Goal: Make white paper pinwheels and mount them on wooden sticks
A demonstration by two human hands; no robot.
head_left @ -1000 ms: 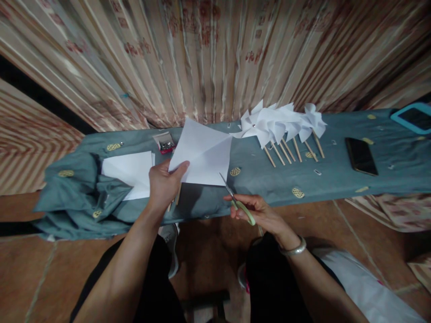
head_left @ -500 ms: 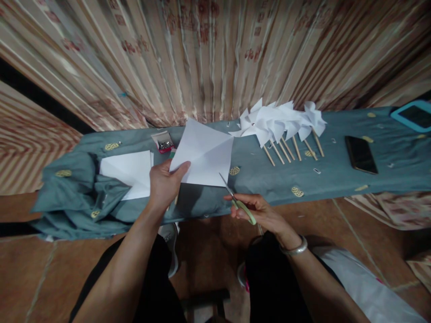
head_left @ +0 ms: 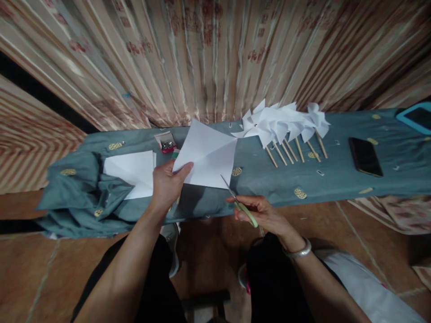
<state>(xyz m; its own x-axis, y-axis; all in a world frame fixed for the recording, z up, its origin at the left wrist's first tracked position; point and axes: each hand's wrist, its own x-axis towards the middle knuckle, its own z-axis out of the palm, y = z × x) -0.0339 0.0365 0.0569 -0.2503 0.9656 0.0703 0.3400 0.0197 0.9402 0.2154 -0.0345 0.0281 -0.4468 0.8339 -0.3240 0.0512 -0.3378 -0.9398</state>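
Observation:
My left hand (head_left: 168, 181) pinches the left corner of a square white sheet of paper (head_left: 210, 154), thumb on top; faint crease lines run across the sheet. My right hand (head_left: 259, 211) is closed around the green handles of a pair of scissors (head_left: 247, 214). The blades point up and left, their tip over the sheet's lower right part near the corner. Whether the blades are around the paper I cannot tell. Behind my left hand lies a stack of white paper sheets (head_left: 134, 166), partly covered by bunched cloth.
Several white paper pinwheels (head_left: 283, 123) on wooden sticks lie at the back right. A small box of metal pins (head_left: 166, 142) stands behind the held sheet. A black phone (head_left: 365, 156) and a blue-framed device (head_left: 415, 117) rest further right on the green cloth (head_left: 336, 179). A curtain (head_left: 202, 67) hangs behind.
The whole view has shifted slightly, so everything appears a little further right. Hands, sheet and scissors keep nearly the same positions relative to one another.

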